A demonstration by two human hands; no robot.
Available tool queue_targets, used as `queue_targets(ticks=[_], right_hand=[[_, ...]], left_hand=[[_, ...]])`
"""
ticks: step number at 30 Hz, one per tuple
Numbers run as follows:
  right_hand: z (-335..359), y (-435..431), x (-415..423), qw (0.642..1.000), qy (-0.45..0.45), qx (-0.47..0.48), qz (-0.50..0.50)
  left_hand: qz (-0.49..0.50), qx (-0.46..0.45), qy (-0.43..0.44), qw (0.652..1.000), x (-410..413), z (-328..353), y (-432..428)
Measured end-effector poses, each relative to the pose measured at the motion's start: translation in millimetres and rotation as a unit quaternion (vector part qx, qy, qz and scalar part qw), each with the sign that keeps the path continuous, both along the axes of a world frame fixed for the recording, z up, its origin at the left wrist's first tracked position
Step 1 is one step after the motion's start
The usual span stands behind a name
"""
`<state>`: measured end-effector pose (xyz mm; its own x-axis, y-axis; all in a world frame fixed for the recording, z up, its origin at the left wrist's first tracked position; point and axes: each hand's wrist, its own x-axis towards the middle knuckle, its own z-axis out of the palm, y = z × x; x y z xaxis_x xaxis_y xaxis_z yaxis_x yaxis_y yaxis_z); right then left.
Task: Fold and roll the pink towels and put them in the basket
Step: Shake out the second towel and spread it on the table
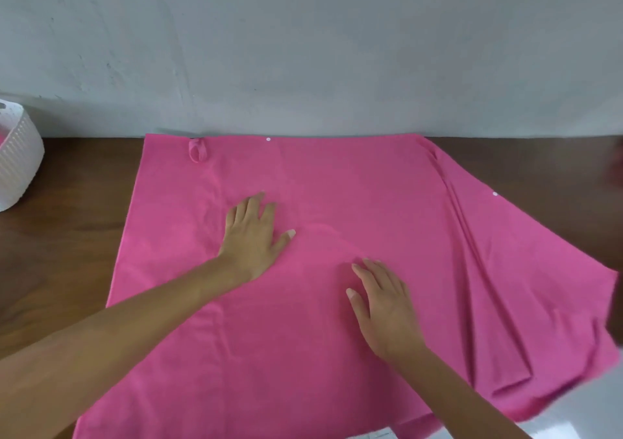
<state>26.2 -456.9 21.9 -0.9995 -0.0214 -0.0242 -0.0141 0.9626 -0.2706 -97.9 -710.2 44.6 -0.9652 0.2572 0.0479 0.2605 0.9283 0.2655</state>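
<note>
A large pink towel (337, 182) lies spread over the brown table, its far edge against the wall. A small hanging loop (198, 150) sits near its far left corner. The right part of the towel is creased and bunched, and drapes past the table's right front corner. My left hand (254, 234) presses flat on the towel near its middle, fingers straight. My right hand (382, 303) rests flat on the towel a little nearer to me, fingers spread. A white basket (23, 165) stands at the far left edge, with something pink inside it.
The brown wooden table (67, 236) shows bare to the left of the towel and at the far right. A grey wall (303, 51) rises directly behind the table. Pale floor (580, 408) appears at the lower right.
</note>
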Motion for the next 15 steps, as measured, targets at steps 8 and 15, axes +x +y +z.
queue_targets(ticks=[8, 15], right_hand=[[13.1, 100.0, 65.9, 0.998, 0.034, 0.023, -0.037], [5.0, 192.0, 126.1, 0.993, 0.077, 0.009, -0.089]], left_hand=[[-0.082, 0.029, -0.015, 0.996, 75.0, 6.0, 124.6], [-0.142, 0.041, -0.052, 0.988, 138.0, -5.3, 235.5]])
